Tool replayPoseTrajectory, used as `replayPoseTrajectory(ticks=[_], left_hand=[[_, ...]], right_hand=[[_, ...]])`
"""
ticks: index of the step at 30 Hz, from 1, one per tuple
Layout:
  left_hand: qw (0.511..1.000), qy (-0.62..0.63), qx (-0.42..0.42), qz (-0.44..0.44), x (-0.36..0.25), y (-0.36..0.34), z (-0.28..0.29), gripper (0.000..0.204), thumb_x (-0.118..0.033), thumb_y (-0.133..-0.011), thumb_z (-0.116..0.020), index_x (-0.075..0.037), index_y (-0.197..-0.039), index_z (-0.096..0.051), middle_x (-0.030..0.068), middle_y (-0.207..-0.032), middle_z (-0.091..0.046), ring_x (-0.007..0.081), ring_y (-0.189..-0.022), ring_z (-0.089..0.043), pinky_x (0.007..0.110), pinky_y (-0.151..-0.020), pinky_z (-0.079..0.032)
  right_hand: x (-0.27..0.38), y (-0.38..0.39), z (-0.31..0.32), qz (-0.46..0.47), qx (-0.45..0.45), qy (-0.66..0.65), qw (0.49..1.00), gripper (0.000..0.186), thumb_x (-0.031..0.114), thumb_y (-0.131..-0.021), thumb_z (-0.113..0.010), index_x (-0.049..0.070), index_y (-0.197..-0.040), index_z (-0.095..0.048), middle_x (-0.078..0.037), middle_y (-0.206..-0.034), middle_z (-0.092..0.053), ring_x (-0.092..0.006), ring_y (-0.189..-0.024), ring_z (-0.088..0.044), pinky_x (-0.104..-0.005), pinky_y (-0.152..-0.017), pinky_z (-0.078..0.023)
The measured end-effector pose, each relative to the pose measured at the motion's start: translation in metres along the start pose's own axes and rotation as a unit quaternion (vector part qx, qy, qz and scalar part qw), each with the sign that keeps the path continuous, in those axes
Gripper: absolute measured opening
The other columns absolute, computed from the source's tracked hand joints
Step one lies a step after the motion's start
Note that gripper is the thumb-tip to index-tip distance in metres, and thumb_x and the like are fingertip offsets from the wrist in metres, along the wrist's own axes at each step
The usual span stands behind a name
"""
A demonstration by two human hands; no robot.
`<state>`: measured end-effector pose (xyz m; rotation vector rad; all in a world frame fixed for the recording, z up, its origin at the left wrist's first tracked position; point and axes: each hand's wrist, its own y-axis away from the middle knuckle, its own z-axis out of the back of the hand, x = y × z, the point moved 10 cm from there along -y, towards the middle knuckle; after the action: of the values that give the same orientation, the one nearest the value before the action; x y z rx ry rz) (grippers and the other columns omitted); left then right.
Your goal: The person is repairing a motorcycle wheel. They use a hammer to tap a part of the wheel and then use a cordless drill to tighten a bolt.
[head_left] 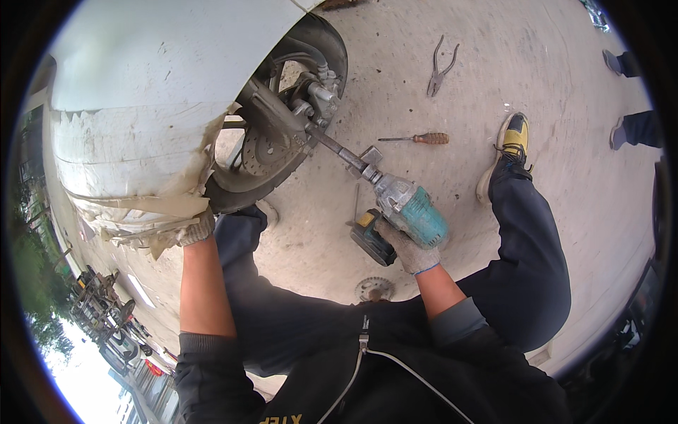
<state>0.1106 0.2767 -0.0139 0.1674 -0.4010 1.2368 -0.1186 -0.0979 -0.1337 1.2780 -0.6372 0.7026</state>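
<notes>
Beige concrete (558, 92) is spreading beneath; the grey-gloved right hand (409, 249) is gripping a teal-and-silver impact wrench (422, 214) pointing forward-left toward a black-tyred wheel (337, 48); the gloved left hand (198, 229) is hiding its grip.

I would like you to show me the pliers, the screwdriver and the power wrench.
Pliers (437, 75): head view, on the joint.
Screwdriver (429, 138): head view, on the handle.
Power wrench (393, 192): head view, on the metal housing.

Head-worn fisheye view, looking down, near left hand (198, 229) and right hand (409, 249)
</notes>
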Motion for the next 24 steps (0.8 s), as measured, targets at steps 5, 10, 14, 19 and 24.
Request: replayPoseTrajectory(ticks=[5, 10, 14, 19, 24], left_hand=[[1.000, -0.012, -0.019, 0.004, 0.004, -0.007, -0.003, 0.036, -0.027, -0.101, -0.064, -0.005, -0.129, -0.068, 0.0160, -0.131, -0.069, 0.0345, -0.122, -0.065, 0.046, -0.102, -0.052], [0.999, -0.030, -0.040, 0.017, 0.007, -0.003, -0.009, 0.036, -0.027, -0.101, -0.064, -0.005, -0.129, -0.068, 0.0162, -0.131, -0.069, 0.0344, -0.122, -0.065, 0.046, -0.102, -0.052], [0.996, -0.059, -0.061, 0.034, 0.009, 0.008, -0.013, 0.036, -0.027, -0.101, -0.064, -0.005, -0.129, -0.068, 0.0163, -0.132, -0.069, 0.0344, -0.122, -0.065, 0.046, -0.102, -0.052], [0.989, -0.111, -0.082, 0.044, 0.008, 0.027, -0.018, 0.036, -0.027, -0.101, -0.064, -0.004, -0.129, -0.068, 0.0165, -0.132, -0.069, 0.0343, -0.122, -0.065, 0.046, -0.102, -0.052], [0.981, -0.174, -0.071, 0.055, 0.003, 0.049, -0.022, 0.036, -0.026, -0.101, -0.064, -0.004, -0.129, -0.068, 0.0167, -0.132, -0.069, 0.0342, -0.122, -0.065, 0.045, -0.101, -0.053]], right_hand=[[0.011, 0.000, 0.005, 0.036, -0.018, -0.036, 0.999, 0.041, 0.004, -0.089, -0.083, 0.006, -0.127, -0.068, -0.005, -0.117, -0.073, -0.0158, -0.105, -0.069, -0.0345, -0.091, -0.059], [0.026, 0.002, 0.004, -0.004, 0.015, -0.061, 0.998, 0.043, 0.028, -0.088, -0.082, 0.008, -0.124, -0.069, -0.009, -0.115, -0.074, -0.0215, -0.103, -0.070, -0.0359, -0.090, -0.055], [0.032, 0.004, 0.006, -0.041, 0.010, -0.100, 0.994, 0.043, 0.024, -0.082, -0.084, 0.007, -0.120, -0.071, -0.008, -0.111, -0.074, -0.0204, -0.100, -0.069, -0.0355, -0.088, -0.055], [0.034, 0.005, 0.007, -0.053, 0.002, -0.132, 0.990, 0.046, 0.027, -0.080, -0.086, 0.007, -0.120, -0.072, -0.007, -0.108, -0.074, -0.0201, -0.098, -0.068, -0.0352, -0.087, -0.054], [0.027, 0.003, 0.007, -0.051, -0.002, -0.124, 0.991, 0.041, -0.004, -0.088, -0.078, 0.006, -0.127, -0.069, -0.002, -0.105, -0.068, -0.0124, -0.093, -0.065, -0.0316, -0.082, -0.059]])
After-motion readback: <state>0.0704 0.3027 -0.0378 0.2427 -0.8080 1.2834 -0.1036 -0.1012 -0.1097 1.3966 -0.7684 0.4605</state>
